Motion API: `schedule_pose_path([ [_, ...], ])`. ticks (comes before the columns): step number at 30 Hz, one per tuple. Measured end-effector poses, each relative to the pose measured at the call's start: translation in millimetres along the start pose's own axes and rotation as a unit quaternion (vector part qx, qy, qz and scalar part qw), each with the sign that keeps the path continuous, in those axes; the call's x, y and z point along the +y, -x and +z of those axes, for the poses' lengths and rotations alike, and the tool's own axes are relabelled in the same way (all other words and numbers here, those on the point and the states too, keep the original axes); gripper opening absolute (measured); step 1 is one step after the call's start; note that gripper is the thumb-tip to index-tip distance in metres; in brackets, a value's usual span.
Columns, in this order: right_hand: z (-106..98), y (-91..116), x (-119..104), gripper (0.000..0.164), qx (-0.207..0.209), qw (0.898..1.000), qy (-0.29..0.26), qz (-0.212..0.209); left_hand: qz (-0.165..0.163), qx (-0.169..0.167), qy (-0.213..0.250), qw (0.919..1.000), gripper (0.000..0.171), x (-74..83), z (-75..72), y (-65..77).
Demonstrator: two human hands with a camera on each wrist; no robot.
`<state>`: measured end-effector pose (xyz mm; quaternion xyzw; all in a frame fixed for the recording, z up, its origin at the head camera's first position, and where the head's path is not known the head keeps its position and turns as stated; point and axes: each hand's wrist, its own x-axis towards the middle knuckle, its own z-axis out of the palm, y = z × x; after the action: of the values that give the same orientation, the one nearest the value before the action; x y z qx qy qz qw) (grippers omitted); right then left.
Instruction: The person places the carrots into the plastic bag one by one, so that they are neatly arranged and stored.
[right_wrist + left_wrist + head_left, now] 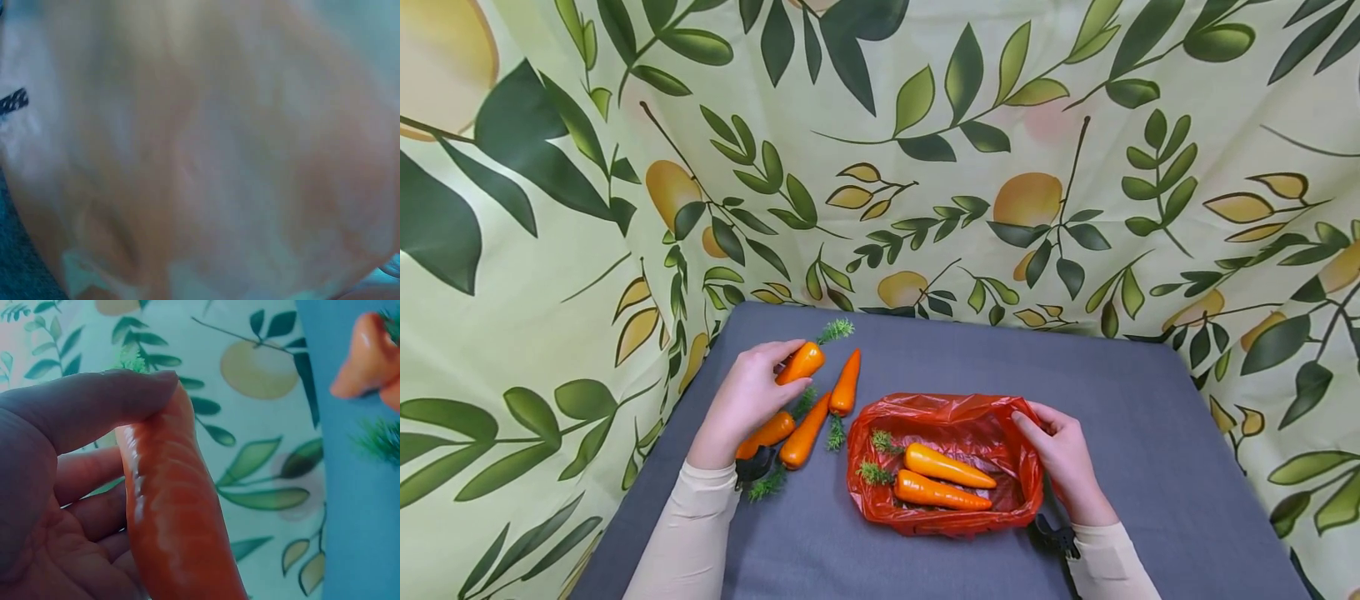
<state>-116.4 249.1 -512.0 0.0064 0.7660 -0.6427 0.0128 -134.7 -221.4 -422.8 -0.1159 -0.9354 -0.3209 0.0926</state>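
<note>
In the head view my left hand [747, 396] grips an orange toy carrot [805, 361] with a feathery green top, raised over the table's far left. The left wrist view shows the thumb [119, 400] pressed across that carrot's upper end. My right hand [1063, 454] pinches the right rim of a red plastic bag [925, 525], which lies with its mouth spread wide. Inside the bag, a yellow-orange carrot [947, 465] and an orange carrot [942, 490] lie side by side, green tops to the left. A blurred, close surface fills most of the right wrist view.
Three more carrots lie left of the bag: one pointing away [846, 385], one slanted [806, 433], and one partly behind the left wrist [775, 432]. A grey cloth covers the table [1000, 354]. Leaf-patterned fabric [865, 167] hangs behind and at both sides.
</note>
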Motion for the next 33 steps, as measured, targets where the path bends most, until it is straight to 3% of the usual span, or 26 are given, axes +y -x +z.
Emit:
schedule_pose_path([
  [10,-0.8,0.8,0.5,0.043,-0.001,1.000,0.005,-0.006,0.049,-0.016,0.009,0.9986,0.058,34.4,8.1,-1.4],
  [19,2.3,-0.5,-2.1,0.044,0.003,1.000,-0.005,-0.006,0.103,-0.031,0.021,0.9940,0.060,55.0,24.6,-1.8],
  [33,1.5,0.3,-1.1,0.045,0.002,1.000,0.004,-0.001,0.152,-0.087,-0.017,0.9843,0.058,82.7,48.4,-3.9],
])
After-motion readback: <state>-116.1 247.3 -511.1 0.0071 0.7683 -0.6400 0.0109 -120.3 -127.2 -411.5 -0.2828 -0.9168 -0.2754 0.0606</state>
